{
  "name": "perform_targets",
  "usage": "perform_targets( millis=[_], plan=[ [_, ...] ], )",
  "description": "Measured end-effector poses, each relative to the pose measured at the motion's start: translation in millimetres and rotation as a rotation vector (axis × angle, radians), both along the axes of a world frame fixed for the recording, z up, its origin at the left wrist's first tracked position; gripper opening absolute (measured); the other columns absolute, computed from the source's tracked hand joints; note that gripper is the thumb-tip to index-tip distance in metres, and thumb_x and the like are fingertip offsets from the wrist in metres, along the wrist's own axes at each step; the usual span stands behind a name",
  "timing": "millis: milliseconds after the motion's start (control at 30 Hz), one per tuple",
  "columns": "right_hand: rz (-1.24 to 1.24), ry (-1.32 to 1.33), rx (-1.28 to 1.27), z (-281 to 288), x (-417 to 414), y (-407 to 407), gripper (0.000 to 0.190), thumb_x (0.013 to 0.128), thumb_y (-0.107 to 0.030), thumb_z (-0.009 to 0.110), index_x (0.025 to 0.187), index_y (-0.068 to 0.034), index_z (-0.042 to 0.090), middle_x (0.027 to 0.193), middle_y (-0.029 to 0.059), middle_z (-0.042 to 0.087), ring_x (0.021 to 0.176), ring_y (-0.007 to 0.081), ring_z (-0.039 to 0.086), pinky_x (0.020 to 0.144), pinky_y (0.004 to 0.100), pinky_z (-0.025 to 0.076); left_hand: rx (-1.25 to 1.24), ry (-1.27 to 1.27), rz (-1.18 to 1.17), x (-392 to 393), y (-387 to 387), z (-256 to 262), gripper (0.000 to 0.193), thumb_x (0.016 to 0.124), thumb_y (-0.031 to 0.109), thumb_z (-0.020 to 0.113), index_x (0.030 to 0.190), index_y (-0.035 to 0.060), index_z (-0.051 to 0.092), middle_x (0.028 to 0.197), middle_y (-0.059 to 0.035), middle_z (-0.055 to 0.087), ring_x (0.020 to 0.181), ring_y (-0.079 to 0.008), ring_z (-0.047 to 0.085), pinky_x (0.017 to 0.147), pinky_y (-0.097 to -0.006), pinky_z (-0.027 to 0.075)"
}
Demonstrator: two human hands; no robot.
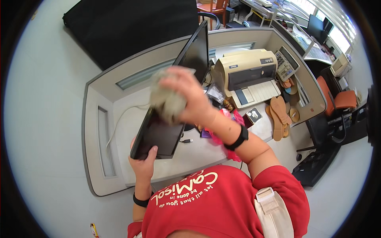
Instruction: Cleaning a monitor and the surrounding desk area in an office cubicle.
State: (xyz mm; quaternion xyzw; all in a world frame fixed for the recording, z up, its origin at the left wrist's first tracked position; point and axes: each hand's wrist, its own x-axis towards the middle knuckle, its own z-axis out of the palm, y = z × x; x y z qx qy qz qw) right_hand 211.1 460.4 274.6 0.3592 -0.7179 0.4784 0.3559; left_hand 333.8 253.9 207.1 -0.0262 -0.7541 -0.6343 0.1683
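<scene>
A black flat-screen monitor (163, 137) stands on the desk in front of me, seen nearly edge-on. My left hand (143, 163) grips its near corner, thumb over the screen side and the fingers mostly hidden behind. Bunched in my right hand (193, 99) is a pale greyish-green cloth (166, 99), blurred by motion. The cloth lies over the middle of the monitor's frame and covers part of it; whether it presses on the surface I cannot tell. A black USB cable plug (187, 141) rests on the desk beside the screen.
A beige Epson printer (250, 70) and a large calculator (286, 64) stand at the back right. Shoe insoles (278, 116), a small dark box (253, 116) and a pink plastic bag (235, 156) lie nearer. A white cable (114, 131) runs along the left. Low partitions (96, 89) border the desk.
</scene>
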Motion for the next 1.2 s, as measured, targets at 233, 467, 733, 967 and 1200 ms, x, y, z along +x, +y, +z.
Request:
perform_targets(
  millis=[233, 467, 733, 967, 1200],
  plan=[
    [-0.522, -0.241, -0.196, 1, -197, 102, 0.038, 0.066, -0.012, 0.068, 0.102, -0.004, 0.061, 0.103, 0.0158, 0.063, 0.098, 0.03, 0.061, 0.088, 0.0353, 0.046, -0.075, -0.08, -0.118, -2, -2, 15, 0.053, 0.077, -0.005, 0.067, 0.125, -0.0051, 0.047, 0.108, -0.0097, 0.061, 0.096, -0.0128, 0.057, 0.085, -0.0258, 0.046],
    [-0.561, -0.856, -0.783, -86, -260, 98, 0.047, 0.068, -0.021, 0.065, 0.105, 0.005, 0.055, 0.104, 0.0272, 0.061, 0.101, 0.0404, 0.058, 0.087, 0.0421, 0.045, -0.018, 0.027, -0.108, -4, -5, -8, 0.043, 0.079, -0.006, 0.064, 0.121, -0.0039, 0.053, 0.11, -0.0086, 0.061, 0.097, -0.0151, 0.057, 0.087, -0.028, 0.045],
    [-0.096, -0.296, -0.219, -91, 22, -49, 0.066, 0.061, -0.009, 0.069, 0.123, -0.007, 0.048, 0.127, 0.0224, 0.043, 0.12, 0.0417, 0.042, 0.103, 0.0431, 0.035, 0.212, 0.237, -0.045, -28, -8, -17, 0.038, 0.09, 0.006, 0.056, 0.125, -0.0062, 0.048, 0.121, -0.0141, 0.056, 0.107, -0.0231, 0.056, 0.093, -0.0354, 0.045],
    [-0.365, -0.372, -0.303, -175, -11, -53, 0.061, 0.061, 0.001, 0.066, 0.119, -0.003, 0.044, 0.118, 0.0207, 0.044, 0.113, 0.0399, 0.044, 0.101, 0.0419, 0.034, 0.067, 0.256, -0.08, -50, -64, -18, 0.036, 0.089, 0.005, 0.056, 0.121, -0.0086, 0.05, 0.118, -0.0175, 0.057, 0.105, -0.0266, 0.058, 0.091, -0.0363, 0.048],
    [-0.512, -0.685, -0.535, -239, -69, -56, 0.046, 0.074, 0.0, 0.059, 0.117, -0.003, 0.044, 0.103, 0.0107, 0.053, 0.098, 0.0211, 0.052, 0.089, 0.0315, 0.042, 0.201, 0.24, -0.056, -80, -104, -10, 0.037, 0.086, 0.006, 0.06, 0.118, -0.0092, 0.052, 0.114, -0.0168, 0.06, 0.103, -0.0255, 0.059, 0.091, -0.0352, 0.047]
  ],
)
